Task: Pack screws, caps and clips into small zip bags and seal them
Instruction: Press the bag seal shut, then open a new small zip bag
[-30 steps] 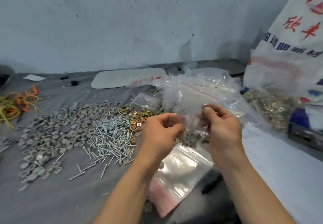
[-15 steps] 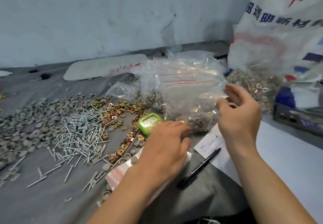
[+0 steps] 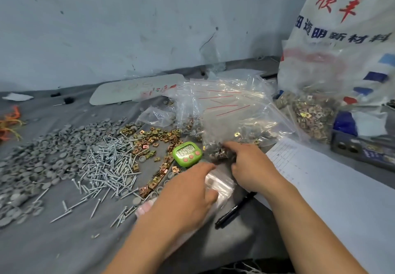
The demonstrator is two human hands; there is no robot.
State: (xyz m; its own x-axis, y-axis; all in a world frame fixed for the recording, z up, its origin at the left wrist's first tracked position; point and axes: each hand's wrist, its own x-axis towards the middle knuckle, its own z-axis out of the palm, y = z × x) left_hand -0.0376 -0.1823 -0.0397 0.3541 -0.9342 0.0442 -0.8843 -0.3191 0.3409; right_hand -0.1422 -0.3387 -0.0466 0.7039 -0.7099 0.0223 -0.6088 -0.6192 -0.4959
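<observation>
My left hand (image 3: 188, 192) lies with straight fingers on a stack of empty clear zip bags (image 3: 220, 185) on the grey cloth. My right hand (image 3: 250, 164) is just right of it; its index finger lies on a small filled bag (image 3: 218, 153) at the near edge of a heap of packed zip bags (image 3: 235, 120). Left of my hands lie silver screws (image 3: 106, 162), grey round caps (image 3: 53, 145) and brass clips (image 3: 154, 139), all in loose piles.
A green digital timer (image 3: 187, 153) sits between the clips and the packed bags. A black pen (image 3: 233, 211) and a paper sheet (image 3: 320, 177) lie to the right. A big printed sack (image 3: 342, 49), a bag of clips (image 3: 305, 113) and a dark box (image 3: 363, 145) stand behind.
Both hands came down from holding a bag in the air. My left hand went onto the empty bags, my right hand dropped to the near edge of the packed heap.
</observation>
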